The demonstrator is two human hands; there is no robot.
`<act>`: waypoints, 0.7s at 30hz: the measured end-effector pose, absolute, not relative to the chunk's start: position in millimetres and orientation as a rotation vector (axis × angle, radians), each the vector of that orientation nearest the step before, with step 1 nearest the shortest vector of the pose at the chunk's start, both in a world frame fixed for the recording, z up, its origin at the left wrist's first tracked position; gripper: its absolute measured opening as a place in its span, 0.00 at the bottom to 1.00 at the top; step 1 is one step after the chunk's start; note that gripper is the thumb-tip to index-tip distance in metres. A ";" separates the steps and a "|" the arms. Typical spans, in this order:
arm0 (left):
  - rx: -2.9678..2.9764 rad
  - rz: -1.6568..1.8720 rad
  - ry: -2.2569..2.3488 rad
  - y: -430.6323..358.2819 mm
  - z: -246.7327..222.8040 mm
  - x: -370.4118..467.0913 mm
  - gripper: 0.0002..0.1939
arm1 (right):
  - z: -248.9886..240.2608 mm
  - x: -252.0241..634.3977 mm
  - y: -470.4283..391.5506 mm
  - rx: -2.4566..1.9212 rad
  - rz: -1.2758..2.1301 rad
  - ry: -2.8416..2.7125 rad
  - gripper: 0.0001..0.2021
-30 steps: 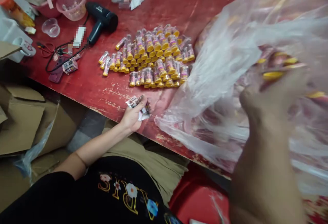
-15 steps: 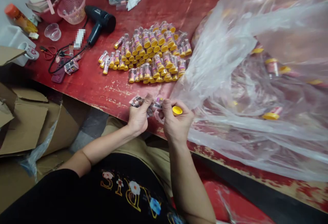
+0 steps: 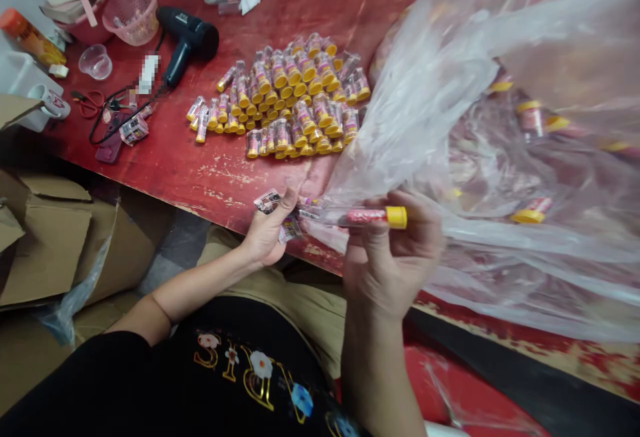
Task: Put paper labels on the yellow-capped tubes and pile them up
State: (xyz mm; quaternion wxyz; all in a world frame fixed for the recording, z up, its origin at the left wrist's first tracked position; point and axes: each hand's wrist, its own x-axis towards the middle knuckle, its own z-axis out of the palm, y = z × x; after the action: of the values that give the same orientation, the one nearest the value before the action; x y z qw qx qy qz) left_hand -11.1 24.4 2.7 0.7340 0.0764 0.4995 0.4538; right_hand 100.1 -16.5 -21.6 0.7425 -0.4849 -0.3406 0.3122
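Observation:
My left hand (image 3: pixel 270 227) is closed on several small printed plastic sleeves (image 3: pixel 267 201), some sticking out past its fingers. My right hand (image 3: pixel 395 253) grips a clear tube (image 3: pixel 367 217) with a yellow cap, lying sideways with its cap end to the right. Pink printing or contents show inside the tube near the cap. The tube's clear end points at the left hand's thumb; whether it touches a sleeve there I cannot tell. Beyond both hands, a stacked pile of yellow-capped tubes (image 3: pixel 285 77) in printed wrap lies on the red table (image 3: pixel 185 170).
A large translucent plastic bag (image 3: pixel 450 57) with more yellow-capped tubes covers the table's right side. At the left lie a hair dryer (image 3: pixel 185 40), red-handled scissors (image 3: pixel 89 103), a pink basket (image 3: pixel 131 13) and a mug (image 3: pixel 54 103). Cardboard boxes (image 3: pixel 55 237) stand below the table's left edge.
My right hand has moved right and up, closer to the camera. The tube, earlier seen mostly by its cap, now shows lengthwise. My left hand stays almost in place with the sleeves.

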 end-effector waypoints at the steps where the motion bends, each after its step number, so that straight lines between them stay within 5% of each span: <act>1: 0.166 0.983 1.092 24.2 2.7 -11.1 0.28 | -25.0 99.1 -20.0 -1.082 0.595 -0.757 0.16; 5: 0.177 0.964 1.078 21.6 2.6 -12.0 0.28 | -34.6 103.3 -40.1 -1.190 0.353 -0.977 0.20; 13: 0.309 1.028 1.015 8.8 -0.6 -13.1 0.36 | -37.2 116.6 -57.2 -1.242 0.428 -1.324 0.27; 21: 0.307 0.975 1.049 6.2 -6.0 -10.0 0.37 | -37.3 107.1 -39.7 -1.297 0.356 -1.213 0.16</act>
State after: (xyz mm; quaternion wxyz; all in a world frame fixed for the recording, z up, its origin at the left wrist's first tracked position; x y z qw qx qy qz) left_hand -10.0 6.2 -6.0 0.7436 0.1401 0.4789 0.4450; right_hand 107.1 -39.7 -37.3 0.6171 -0.5636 -0.5269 0.1547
